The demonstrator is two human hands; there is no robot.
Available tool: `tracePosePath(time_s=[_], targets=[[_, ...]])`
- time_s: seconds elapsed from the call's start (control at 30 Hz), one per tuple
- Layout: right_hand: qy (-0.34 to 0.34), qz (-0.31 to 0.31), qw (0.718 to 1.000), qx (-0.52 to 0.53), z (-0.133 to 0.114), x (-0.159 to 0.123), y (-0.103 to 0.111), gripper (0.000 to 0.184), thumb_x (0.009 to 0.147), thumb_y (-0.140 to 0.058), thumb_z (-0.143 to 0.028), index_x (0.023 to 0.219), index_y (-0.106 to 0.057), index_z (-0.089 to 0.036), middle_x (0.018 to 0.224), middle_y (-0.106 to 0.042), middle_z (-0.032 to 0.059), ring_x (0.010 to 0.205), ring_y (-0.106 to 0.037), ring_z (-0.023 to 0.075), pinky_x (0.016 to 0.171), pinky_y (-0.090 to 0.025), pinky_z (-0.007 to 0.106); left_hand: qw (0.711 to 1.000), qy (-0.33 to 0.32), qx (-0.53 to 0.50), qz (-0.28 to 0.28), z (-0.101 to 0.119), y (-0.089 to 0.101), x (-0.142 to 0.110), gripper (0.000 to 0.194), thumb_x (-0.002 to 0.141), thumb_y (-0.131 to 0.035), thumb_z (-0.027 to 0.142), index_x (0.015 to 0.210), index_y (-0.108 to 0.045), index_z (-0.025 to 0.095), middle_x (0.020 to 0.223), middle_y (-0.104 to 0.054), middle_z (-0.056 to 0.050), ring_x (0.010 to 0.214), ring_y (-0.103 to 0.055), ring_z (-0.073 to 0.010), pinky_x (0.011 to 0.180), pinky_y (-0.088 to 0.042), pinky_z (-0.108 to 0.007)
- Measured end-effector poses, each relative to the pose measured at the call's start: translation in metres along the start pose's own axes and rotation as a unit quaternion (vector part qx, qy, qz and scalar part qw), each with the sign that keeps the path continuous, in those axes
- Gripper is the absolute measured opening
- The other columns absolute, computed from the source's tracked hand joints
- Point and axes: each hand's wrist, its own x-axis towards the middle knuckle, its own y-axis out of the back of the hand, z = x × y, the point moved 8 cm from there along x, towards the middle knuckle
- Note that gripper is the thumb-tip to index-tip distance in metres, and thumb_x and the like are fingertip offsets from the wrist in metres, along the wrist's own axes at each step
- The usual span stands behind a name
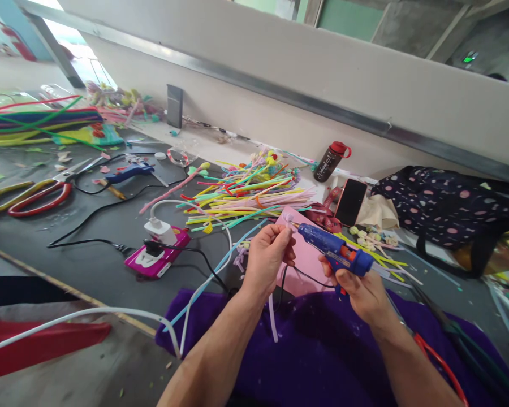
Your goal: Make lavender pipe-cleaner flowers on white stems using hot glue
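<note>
My right hand (356, 288) grips a blue hot glue gun (328, 246) by its handle, the nozzle pointing left. Right at the nozzle tip, my left hand (271, 251) pinches a pale lilac pipe cleaner (273, 319), whose stem hangs down below the fist. A small pale curled end (287, 217) shows above the left fingertips, close to the nozzle; whether they touch I cannot tell. Beneath both hands lies a pink sheet (305, 271). A purple cloth (297, 345) covers the near edge and lap.
A magenta power strip (156, 254) with plugs and cords sits to the left. Beyond are large scissors (42, 192), a second glue gun (131, 171) and a pile of pipe cleaners (246, 195). A bottle (331, 161), a phone (351, 202) and a patterned bag (449, 209) stand back right.
</note>
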Motion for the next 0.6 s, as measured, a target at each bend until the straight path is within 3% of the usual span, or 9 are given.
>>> tracePosePath(time_s=[0.47,0.6], targets=[[0.005,-0.014,1.0,-0.002,-0.0029,0.0005,-0.0006,0.04,0.086,-0.046,-0.049,0.093,-0.067,-0.016,0.068,-0.06,0.0044,0.06,-0.053,0.0165,0.053,-0.044,0.027,1.0,-0.001,0.003,0.002,0.0007,0.0001,0.0006,0.025,0.073,-0.063,0.038,0.074,-0.053,0.015,0.061,-0.056,0.003,0.04,-0.047,-0.0054,0.034,-0.039,-0.016],[0.011,0.007,1.0,0.02,0.0005,-0.002,0.0036,0.038,0.087,-0.046,-0.046,0.097,-0.066,-0.016,0.069,-0.061,0.0048,0.059,-0.052,0.016,0.051,-0.042,0.026,1.0,0.0,0.001,0.004,0.0016,0.0001,0.0001,0.025,0.072,-0.063,0.037,0.073,-0.052,0.015,0.061,-0.056,0.003,0.04,-0.047,-0.0056,0.034,-0.039,-0.017]])
